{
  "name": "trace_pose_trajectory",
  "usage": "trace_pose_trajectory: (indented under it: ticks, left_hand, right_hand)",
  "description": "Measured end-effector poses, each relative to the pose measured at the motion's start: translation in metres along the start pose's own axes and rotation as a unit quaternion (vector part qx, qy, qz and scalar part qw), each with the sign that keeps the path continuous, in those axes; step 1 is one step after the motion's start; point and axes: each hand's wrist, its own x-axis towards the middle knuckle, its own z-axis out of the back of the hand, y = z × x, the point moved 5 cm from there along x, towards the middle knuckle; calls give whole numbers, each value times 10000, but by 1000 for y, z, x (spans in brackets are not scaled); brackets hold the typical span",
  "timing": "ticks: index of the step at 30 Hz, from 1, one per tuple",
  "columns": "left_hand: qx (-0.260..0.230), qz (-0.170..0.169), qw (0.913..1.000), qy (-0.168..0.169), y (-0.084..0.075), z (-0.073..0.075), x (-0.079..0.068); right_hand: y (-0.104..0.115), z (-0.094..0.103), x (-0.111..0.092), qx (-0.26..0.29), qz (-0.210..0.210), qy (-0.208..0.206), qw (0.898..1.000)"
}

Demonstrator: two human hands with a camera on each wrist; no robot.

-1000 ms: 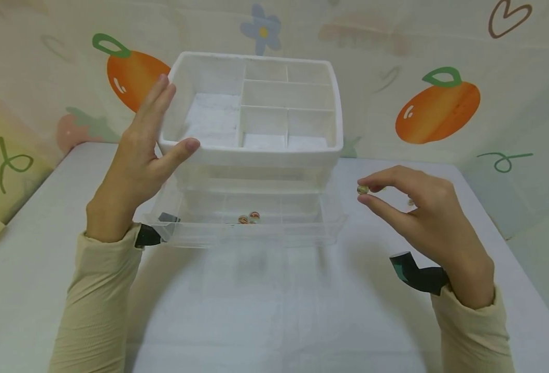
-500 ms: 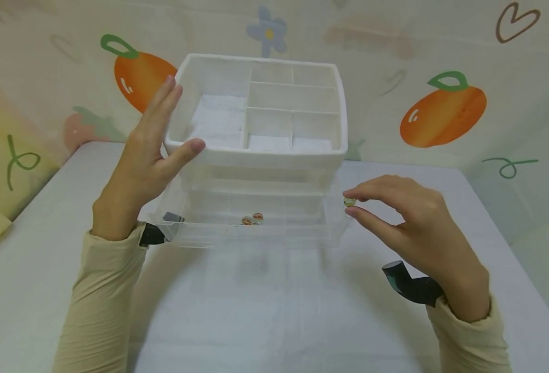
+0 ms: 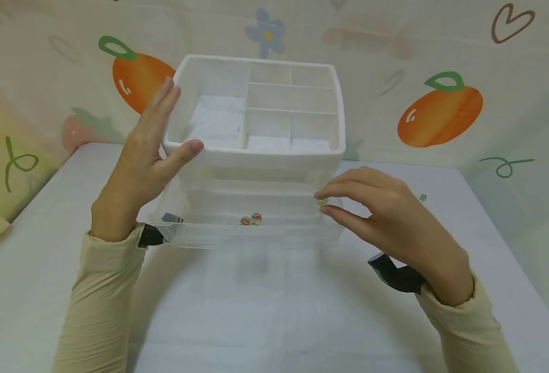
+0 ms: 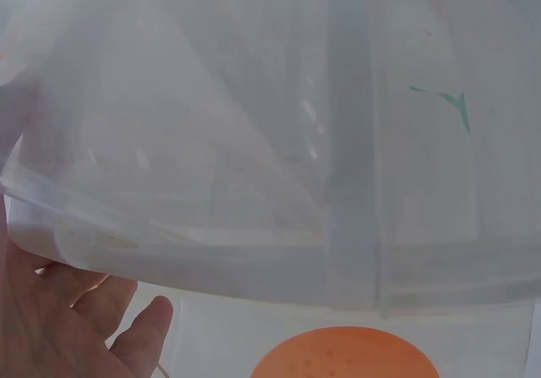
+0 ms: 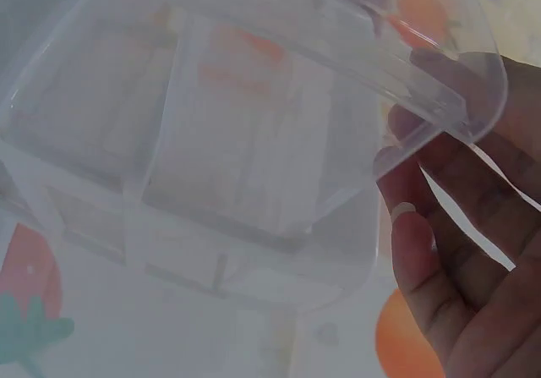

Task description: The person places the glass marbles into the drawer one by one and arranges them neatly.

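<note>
My left hand (image 3: 134, 160) rests against the left side of the white desktop organizer (image 3: 265, 158), its fingers straight up the side and its thumb on the front rim. Below the top tray, a clear drawer (image 3: 199, 234) is pulled out toward me. Several marbles (image 3: 256, 217) with reddish-brown swirls lie near the drawer's middle. Between thumb and fingertips my right hand (image 3: 386, 212) pinches a yellow-green marble (image 3: 322, 201) at the drawer's right end. In the right wrist view, the fingers (image 5: 414, 243) overlap the clear drawer wall (image 5: 279, 243).
Another small green marble (image 3: 423, 197) lies on the white tablecloth (image 3: 265, 316) behind the right hand. The organizer's top tray is split by dividers (image 3: 243, 122) into several compartments. Close behind stands a patterned backdrop (image 3: 372, 31) with orange fruit prints.
My right hand has carried the pinched marble leftward from beside the organizer to the drawer's right end. The green marble on the table has come into sight. My left hand stays put.
</note>
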Motion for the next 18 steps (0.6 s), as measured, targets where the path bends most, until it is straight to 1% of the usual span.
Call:
trace_pose_trajectory:
  ticks: [4,9,12,18]
  left_hand:
    - [-3,-5,10000,1,0,0,0]
    - [-3,-17,10000,-5,0,1,-1]
    - [-7,30,10000,2,0,1,-1]
    - [5,-27,10000,0,0,0,0]
  right_hand:
    - [-1,-5,5,-62,-22,272,9996]
    - [0,-10,10,119,-66,539,9985]
    - [0,-12,13,237,-102,652,9975]
    - [-1,-16,18,271,-287,943,9948]
